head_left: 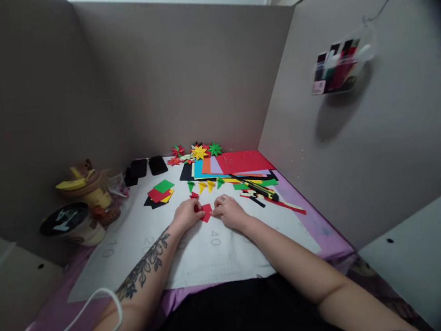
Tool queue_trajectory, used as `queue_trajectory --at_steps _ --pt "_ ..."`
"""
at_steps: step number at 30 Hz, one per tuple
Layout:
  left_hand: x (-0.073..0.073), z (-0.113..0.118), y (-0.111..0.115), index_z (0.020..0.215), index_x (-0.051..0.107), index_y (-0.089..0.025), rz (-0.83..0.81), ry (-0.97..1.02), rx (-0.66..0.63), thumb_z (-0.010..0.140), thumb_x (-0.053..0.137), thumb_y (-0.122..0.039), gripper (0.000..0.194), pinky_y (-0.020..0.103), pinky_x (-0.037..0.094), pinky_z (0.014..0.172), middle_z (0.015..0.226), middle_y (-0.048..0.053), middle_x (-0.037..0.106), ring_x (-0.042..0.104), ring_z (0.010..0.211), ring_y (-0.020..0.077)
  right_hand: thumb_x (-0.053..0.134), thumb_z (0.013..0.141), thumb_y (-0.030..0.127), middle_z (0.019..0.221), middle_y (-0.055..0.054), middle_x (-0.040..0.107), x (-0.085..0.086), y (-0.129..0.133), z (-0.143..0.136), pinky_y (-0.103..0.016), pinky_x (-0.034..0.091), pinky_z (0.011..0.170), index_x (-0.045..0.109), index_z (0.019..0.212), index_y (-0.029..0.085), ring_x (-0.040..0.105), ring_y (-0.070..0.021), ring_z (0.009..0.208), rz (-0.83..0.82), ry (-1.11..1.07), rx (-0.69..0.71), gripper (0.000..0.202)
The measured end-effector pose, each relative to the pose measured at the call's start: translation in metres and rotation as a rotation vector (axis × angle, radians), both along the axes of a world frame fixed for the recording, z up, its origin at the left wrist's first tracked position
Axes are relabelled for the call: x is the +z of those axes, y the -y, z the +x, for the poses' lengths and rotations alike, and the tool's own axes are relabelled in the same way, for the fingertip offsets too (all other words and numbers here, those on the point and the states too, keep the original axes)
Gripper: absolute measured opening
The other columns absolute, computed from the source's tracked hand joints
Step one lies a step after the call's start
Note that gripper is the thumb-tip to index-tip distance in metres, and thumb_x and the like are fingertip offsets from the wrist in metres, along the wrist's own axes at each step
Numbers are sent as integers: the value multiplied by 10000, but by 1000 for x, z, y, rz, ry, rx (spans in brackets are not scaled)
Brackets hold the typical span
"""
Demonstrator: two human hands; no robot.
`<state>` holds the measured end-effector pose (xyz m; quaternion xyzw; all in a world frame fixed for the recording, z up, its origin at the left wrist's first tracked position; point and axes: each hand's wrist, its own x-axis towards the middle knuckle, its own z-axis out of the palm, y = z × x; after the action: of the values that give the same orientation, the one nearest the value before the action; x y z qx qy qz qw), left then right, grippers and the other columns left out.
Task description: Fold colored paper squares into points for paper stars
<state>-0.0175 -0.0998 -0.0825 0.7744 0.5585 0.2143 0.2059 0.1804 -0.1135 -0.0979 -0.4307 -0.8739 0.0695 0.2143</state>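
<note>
A small red paper square (pixel 207 213) lies on the white sheet, turned so a corner points toward me. My left hand (pixel 188 214) pinches its left corner, and my right hand (pixel 229 211) has its fingers closed at the right corner. Just beyond my left fingers sits a small red folded piece (pixel 194 195). Farther back stands a row of folded paper pieces, a green one (pixel 191 186) and a yellow one (pixel 202 187) among them. To the left is a pile of paper squares, with a green square (pixel 164 186) on top.
A yellow and black box cutter (pixel 262 189) lies right, beside paper strips (pixel 287 206). Behind it are stacked coloured sheets (pixel 243 161) and folded paper stars (pixel 199 152). Dark phone-like slabs (pixel 158 164) and tubs (pixel 74 224) stand left. A white cable (pixel 115 306) crosses my left arm.
</note>
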Motion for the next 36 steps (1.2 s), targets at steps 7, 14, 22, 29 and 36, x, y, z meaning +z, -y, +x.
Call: queue_trajectory --at_steps 7,14,22,29,36 --pt "-1 -1 -1 719 589 -199 2 -4 -1 668 648 -256 97 238 367 588 796 3 659 579 732 162 524 788 78 905 -87 590 6 7 -1 -380 346 806 740 865 235 446 -232 908 65 -9 -49 278" --pt "1 0 0 711 580 -198 -17 14 6 658 643 -234 91 244 370 587 792 -3 664 583 724 163 526 820 130 915 -52 612 4 12 -6 -353 379 824 720 914 272 473 -197 873 78 -72 270 257" --pt "1 -3 -4 681 584 -190 -72 71 21 626 665 -277 132 236 350 534 699 -18 642 568 641 149 511 849 183 900 -61 565 5 16 -19 -338 371 783 693 1000 273 442 -206 871 52 71 215 253" --pt "-3 -8 -9 760 621 -183 -75 183 50 681 597 -255 109 235 425 565 683 -15 651 595 631 148 518 786 101 941 -76 546 7 17 -38 -350 359 790 618 1135 297 441 -241 942 -26 157 110 413" --pt "-2 -13 -3 886 597 -161 58 225 92 787 410 -195 214 252 464 674 830 30 669 611 756 159 465 787 41 1041 -70 564 6 12 -34 -333 378 852 516 1239 243 475 -210 972 -77 -60 26 498"
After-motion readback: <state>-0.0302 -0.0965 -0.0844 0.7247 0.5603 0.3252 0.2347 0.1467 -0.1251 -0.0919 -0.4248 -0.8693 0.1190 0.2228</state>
